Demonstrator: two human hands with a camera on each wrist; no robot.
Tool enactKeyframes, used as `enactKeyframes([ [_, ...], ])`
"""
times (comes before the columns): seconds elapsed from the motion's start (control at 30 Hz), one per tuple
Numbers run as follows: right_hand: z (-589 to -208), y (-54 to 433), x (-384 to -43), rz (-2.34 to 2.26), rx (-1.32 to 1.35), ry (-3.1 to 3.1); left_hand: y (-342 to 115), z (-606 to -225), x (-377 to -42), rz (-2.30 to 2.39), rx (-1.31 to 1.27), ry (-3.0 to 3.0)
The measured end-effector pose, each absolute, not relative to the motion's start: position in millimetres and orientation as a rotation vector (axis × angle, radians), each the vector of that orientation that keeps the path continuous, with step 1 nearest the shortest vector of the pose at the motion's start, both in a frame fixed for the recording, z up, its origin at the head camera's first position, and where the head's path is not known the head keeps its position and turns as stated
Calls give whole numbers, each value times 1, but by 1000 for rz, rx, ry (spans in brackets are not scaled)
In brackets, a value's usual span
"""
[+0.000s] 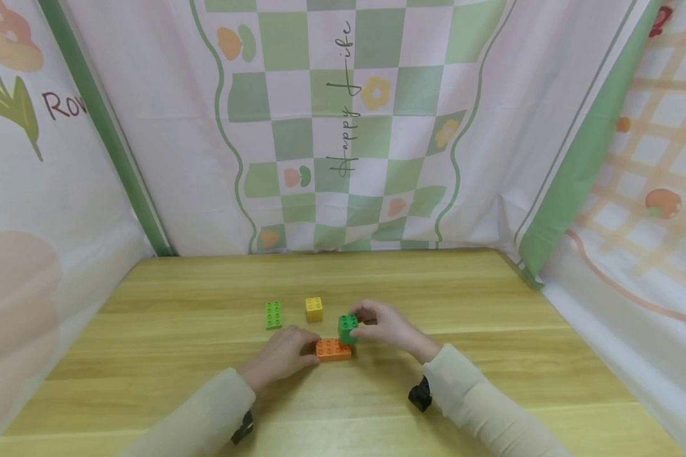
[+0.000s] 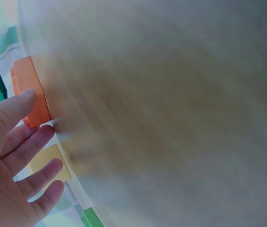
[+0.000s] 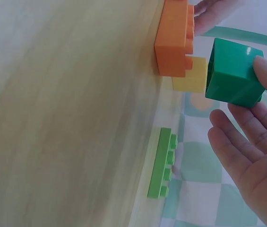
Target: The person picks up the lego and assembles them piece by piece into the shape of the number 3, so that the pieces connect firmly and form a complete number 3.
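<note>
On the table lies an orange toy building brick (image 1: 333, 350) with studs up. My left hand (image 1: 282, 352) grips its left end; in the left wrist view the thumb presses the near side of the orange brick (image 2: 33, 94). Between thumb and fingertips, my right hand (image 1: 390, 327) pinches a dark green brick (image 1: 347, 328). The right wrist view shows a small gap between the green brick (image 3: 235, 72) and the studs of the orange brick (image 3: 173, 40). The green one hangs over the orange one's right end.
A yellow square brick (image 1: 314, 310) stands on the wooden table (image 1: 206, 285) behind the orange brick. To its left lies a flat light green brick (image 1: 273, 315). Patterned cloth (image 1: 349, 127) hangs along the table's back and sides.
</note>
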State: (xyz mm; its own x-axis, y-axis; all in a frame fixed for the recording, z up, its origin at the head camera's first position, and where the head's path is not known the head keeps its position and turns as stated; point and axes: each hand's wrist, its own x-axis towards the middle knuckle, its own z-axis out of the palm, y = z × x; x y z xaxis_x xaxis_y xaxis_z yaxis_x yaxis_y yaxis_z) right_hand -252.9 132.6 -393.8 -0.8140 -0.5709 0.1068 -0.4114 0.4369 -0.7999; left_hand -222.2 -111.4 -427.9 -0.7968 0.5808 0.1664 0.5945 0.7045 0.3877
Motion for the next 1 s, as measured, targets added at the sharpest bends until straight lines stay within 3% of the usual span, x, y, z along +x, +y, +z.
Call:
enactKeyframes([
  [1.0,-404,124,-248,-1241,-1011,2507,-111,-428,-222,-665,-1007,-2852],
])
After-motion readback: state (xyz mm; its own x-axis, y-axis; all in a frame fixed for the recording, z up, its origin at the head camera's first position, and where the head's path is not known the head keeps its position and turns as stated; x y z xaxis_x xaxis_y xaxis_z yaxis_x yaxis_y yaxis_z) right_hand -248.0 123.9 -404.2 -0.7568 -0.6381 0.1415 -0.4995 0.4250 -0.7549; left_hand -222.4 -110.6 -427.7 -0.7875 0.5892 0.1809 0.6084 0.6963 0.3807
